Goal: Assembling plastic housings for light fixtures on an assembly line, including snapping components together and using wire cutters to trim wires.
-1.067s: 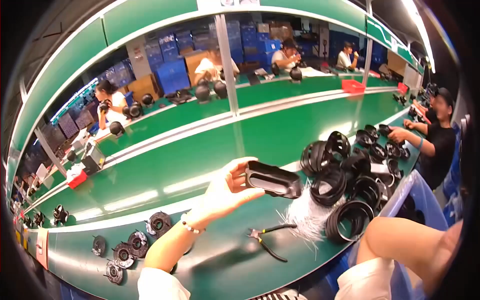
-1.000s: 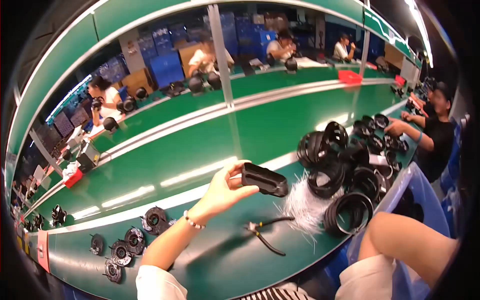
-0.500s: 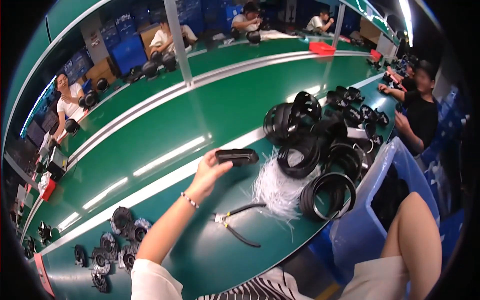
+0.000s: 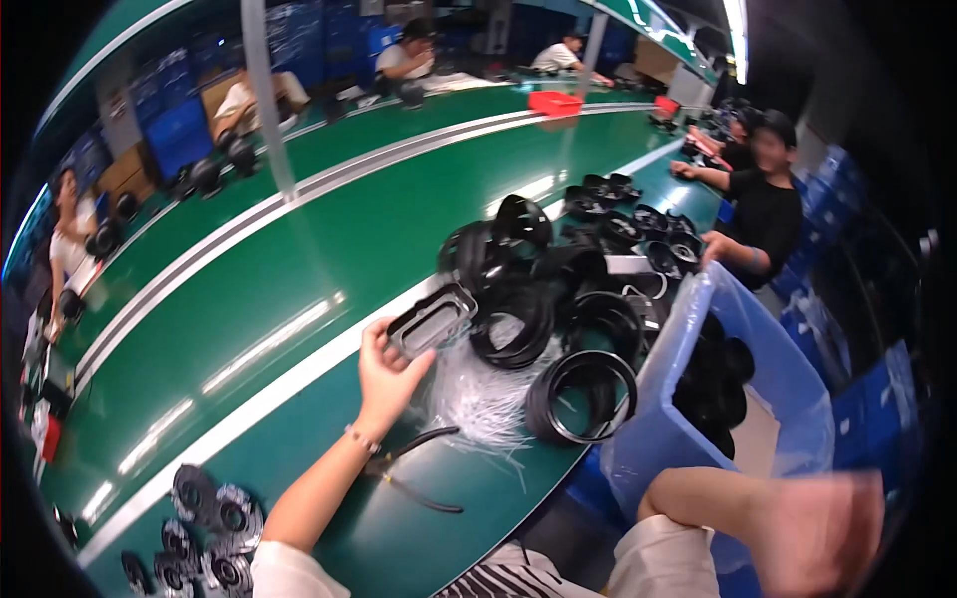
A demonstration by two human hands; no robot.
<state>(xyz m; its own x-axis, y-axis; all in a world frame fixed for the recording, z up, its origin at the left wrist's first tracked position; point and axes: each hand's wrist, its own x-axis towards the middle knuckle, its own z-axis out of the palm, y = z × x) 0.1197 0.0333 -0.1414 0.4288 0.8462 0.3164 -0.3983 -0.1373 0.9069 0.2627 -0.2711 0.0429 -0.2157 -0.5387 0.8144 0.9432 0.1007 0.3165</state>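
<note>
My left hand (image 4: 387,384) is closed on the edge of a black, rounded rectangular plastic frame (image 4: 401,332), held tilted above the bench with its hollow side showing. Just beyond it lie stacked black rings (image 4: 513,324) and a loose heap of thin clear plastic strips (image 4: 474,404). Black-handled cutting pliers (image 4: 424,495) rest on the green bench below my left wrist. My right hand (image 4: 822,533) is smeared by motion at the lower right, beside a blue bin lined with clear plastic (image 4: 653,414); its fingers cannot be made out.
Black parts (image 4: 733,374) lie inside the bin. Several round black parts (image 4: 214,523) sit at the bench's lower left, more cup-shaped ones (image 4: 648,224) at the far right. A co-worker in black (image 4: 763,204) stands beyond the bin. Others sit across the green conveyor (image 4: 389,214).
The view has swung right. The black frame in my left hand has turned from edge-on to show its hollow side. My right hand has come into view beside the bin.
</note>
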